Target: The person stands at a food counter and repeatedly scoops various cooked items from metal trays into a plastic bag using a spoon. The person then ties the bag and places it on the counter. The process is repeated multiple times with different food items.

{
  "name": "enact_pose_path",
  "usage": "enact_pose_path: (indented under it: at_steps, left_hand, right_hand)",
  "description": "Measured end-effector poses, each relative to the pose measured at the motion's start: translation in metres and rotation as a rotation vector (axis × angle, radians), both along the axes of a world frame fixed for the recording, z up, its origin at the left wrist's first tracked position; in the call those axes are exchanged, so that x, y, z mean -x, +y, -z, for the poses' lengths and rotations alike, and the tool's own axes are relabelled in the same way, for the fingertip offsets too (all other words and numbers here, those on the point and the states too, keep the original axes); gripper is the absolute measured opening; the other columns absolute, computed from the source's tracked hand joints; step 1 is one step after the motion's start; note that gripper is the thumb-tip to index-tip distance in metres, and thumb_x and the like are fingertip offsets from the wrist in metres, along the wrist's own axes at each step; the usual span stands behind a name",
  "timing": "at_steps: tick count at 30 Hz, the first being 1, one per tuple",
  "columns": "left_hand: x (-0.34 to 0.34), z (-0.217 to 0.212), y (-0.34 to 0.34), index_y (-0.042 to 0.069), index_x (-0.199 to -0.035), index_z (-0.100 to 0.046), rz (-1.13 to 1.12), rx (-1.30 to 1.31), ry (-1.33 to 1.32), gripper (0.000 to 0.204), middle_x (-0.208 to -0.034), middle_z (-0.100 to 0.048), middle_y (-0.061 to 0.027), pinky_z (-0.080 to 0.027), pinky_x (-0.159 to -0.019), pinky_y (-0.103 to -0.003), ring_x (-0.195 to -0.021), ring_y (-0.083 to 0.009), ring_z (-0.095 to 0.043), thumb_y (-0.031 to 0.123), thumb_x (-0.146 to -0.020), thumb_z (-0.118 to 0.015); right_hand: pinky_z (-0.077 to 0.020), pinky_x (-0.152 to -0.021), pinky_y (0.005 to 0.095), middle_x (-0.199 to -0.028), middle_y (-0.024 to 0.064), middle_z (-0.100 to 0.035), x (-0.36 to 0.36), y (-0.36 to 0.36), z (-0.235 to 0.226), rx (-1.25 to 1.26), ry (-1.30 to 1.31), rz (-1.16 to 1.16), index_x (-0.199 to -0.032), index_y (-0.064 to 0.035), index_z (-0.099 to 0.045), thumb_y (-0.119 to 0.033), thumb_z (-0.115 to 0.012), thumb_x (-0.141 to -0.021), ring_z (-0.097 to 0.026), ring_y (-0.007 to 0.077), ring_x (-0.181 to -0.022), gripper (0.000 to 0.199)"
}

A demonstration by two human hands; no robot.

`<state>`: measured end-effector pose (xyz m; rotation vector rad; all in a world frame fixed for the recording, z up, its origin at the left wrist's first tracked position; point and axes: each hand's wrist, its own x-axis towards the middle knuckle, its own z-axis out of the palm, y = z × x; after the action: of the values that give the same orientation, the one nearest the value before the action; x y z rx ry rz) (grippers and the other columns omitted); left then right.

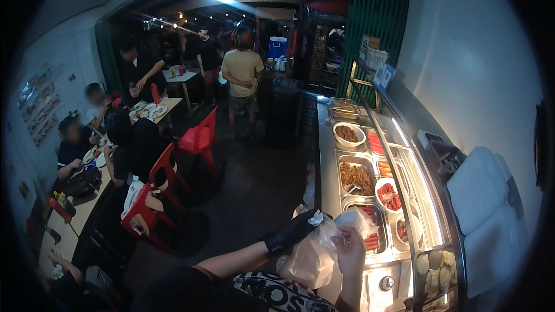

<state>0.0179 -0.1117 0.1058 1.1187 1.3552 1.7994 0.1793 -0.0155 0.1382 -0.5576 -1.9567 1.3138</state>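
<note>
In a black glove, my left hand (296, 232) is closed on the gathered top of a translucent plastic bag (312, 259), which hangs below it in front of my body. A bit of white shows at the glove's fingertips. My bare right hand (350, 248) pinches the bag's upper right part between thumb and fingers. More thin clear plastic (356, 219) puffs up beyond those fingers, over the near food trays. What the bag contains, if anything, cannot be made out.
A lit food counter (326, 173) with a glass guard runs along my right, holding a tray of minced food (355, 176) and a bowl of red meat (389, 195). White foam boxes (483, 190) stack at far right. Red chairs (199, 138) and seated diners are left; a person (243, 69) stands ahead.
</note>
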Motion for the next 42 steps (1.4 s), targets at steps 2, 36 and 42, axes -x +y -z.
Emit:
enact_pose_path:
  at_steps: [2, 36, 42]
  left_hand:
    - [-0.004, 0.005, 0.003, 0.001, -0.113, -0.056, -0.108, 0.044, 0.044, 0.026, -0.102, -0.059, -0.0016, -0.044, -0.085, -0.026, -0.095, -0.0089, -0.052, 0.020, -0.097, -0.049]
    - [-0.023, -0.044, 0.007, 0.006, -0.107, -0.055, 0.166, 0.062, -0.057, 0.023, -0.096, -0.058, -0.0016, -0.045, -0.078, -0.025, -0.088, -0.0105, -0.054, 0.026, -0.096, -0.051]
    - [-0.022, -0.006, 0.011, 0.007, -0.098, -0.057, 0.056, 0.258, -0.077, 0.025, -0.087, -0.055, -0.0010, -0.043, -0.068, -0.025, -0.079, -0.0081, -0.051, 0.030, -0.097, -0.047]
  right_hand:
    - [-0.0452, -0.064, 0.0226, -0.081, 0.0042, -0.061, 0.002, -0.008, -0.010, 0.052, -0.076, -0.049, -0.098, 0.0014, -0.061, 0.003, -0.069, -0.075, -0.055, 0.0106, -0.068, 0.025]
    - [-0.0481, -0.074, 0.0250, -0.086, 0.0106, -0.062, -0.022, 0.021, -0.016, 0.058, 0.060, -0.081, -0.094, 0.0036, -0.059, 0.001, -0.056, -0.088, -0.063, 0.0165, -0.079, 0.007]
    - [-0.0467, -0.075, 0.0284, -0.073, 0.0082, -0.058, -0.022, 0.020, -0.007, 0.393, 0.339, -0.548, -0.089, -0.0017, -0.052, -0.008, -0.050, -0.094, -0.061, 0.0172, -0.072, 0.008]
